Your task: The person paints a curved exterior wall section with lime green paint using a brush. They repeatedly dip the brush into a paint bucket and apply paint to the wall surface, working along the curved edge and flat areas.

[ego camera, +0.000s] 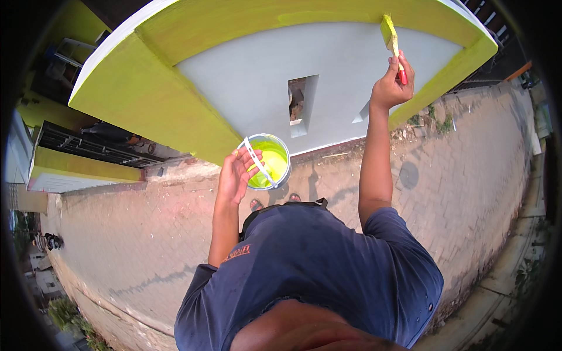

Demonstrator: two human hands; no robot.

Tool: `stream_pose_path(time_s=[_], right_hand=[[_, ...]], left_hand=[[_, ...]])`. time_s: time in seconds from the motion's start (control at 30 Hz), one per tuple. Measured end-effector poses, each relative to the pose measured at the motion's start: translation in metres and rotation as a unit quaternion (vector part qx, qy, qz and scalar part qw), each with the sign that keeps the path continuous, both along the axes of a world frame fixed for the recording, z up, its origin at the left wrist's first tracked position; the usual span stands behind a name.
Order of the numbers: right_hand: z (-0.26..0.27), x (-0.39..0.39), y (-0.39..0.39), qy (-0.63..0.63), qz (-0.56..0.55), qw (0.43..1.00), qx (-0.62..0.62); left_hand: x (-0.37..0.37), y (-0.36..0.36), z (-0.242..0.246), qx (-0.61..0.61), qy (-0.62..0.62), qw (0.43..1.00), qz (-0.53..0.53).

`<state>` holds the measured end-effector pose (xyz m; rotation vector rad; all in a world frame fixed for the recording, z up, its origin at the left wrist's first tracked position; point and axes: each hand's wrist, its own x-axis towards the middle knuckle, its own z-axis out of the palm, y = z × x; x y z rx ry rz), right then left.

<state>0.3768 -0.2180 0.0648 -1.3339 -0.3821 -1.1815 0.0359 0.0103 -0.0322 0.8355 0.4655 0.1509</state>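
Observation:
My right hand (393,85), stretched up to the right, grips a paintbrush (390,37) by its wooden, red-ended handle. Its bristles are coated in yellow-green paint and meet the yellow-green upper band (325,11) of a wall, just above the pale grey recessed panel (246,70). At waist height my left hand (239,169) holds a plastic bucket (287,169) by its white handle (259,162), which passes across my loosely spread fingers. Bright yellow-green paint (274,160) lies inside the bucket and coats its inner wall.
A slot-shaped opening (297,101) pierces the grey panel. Rubble and weeds (443,123) line the wall's foot at right. Paving (145,228) runs under my sandalled feet (256,205). A dark metal gate (96,147) stands at left beside a yellow-green pillar face (153,96).

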Motion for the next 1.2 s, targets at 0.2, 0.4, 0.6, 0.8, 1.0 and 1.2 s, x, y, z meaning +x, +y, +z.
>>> stream_pose_path(time_s=[0.2,0.4,0.6,0.8,1.0,1.2], right_hand=[[-0.008,-0.033,0.051,-0.018,0.01,0.999,-0.045],[0.001,-0.094,0.095,-0.066,0.099,0.988,-0.097],[0.015,-0.14,0.127,-0.085,0.305,0.946,-0.073],[0.021,-0.101,0.121,-0.066,0.252,0.963,-0.063],[0.024,-0.019,0.033,-0.041,0.145,0.989,-0.001],[0.051,0.051,-0.052,-0.052,-0.028,0.994,0.09]], left_hand=[[-0.001,-0.002,0.0,0.0,0.002,1.0,0.012],[-0.001,-0.005,0.001,-0.002,-0.006,1.0,0.023],[0.0,-0.005,0.001,-0.008,-0.003,1.0,0.026],[0.001,-0.002,0.001,-0.009,-0.009,1.0,0.008],[0.001,0.0,0.003,-0.004,-0.004,1.0,0.001],[0.002,0.001,0.004,-0.004,0.001,1.0,-0.005]])
